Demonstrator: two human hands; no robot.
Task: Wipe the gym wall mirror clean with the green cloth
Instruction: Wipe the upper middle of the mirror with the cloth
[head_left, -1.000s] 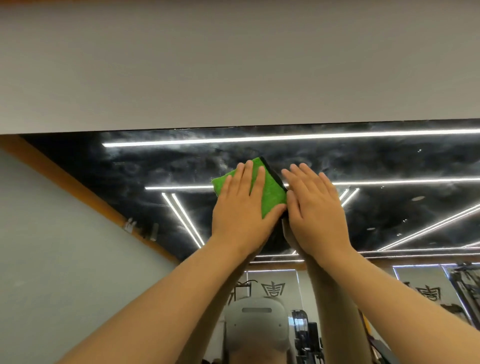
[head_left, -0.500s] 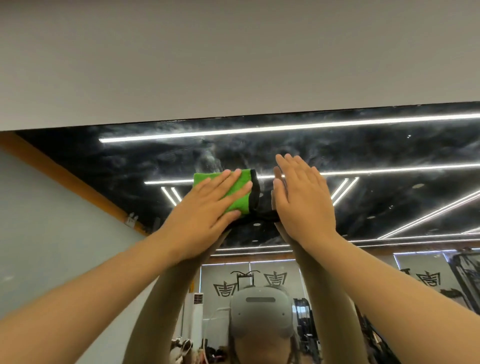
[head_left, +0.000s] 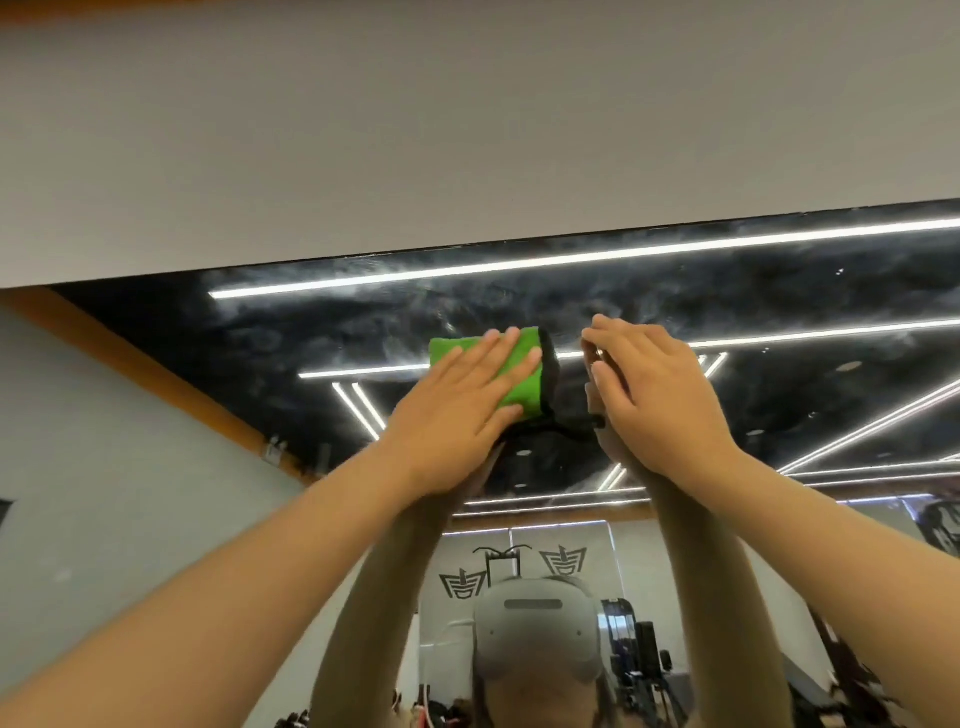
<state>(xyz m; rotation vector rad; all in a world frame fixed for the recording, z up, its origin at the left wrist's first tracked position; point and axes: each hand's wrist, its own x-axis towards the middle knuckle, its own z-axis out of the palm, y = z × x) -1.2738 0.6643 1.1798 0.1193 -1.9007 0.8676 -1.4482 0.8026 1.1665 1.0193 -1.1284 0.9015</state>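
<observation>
The folded green cloth with a black edge lies flat against the wall mirror near its top edge. My left hand presses on the cloth with fingers spread, covering its lower left part. My right hand rests flat on the glass just right of the cloth, holding nothing, with its fingers slightly bent. The glass around the hands shows hazy white smears. Both arms reach upward, and their reflections meet the hands in the mirror.
A plain grey wall runs above the mirror's top edge. The mirror reflects ceiling light strips, an orange-trimmed wall at the left, gym equipment at the lower right and a person's head-worn device.
My left hand has slid the cloth to the left and turned it more level over the last second. My right hand stayed beside it on the glass, now apart from the cloth.
</observation>
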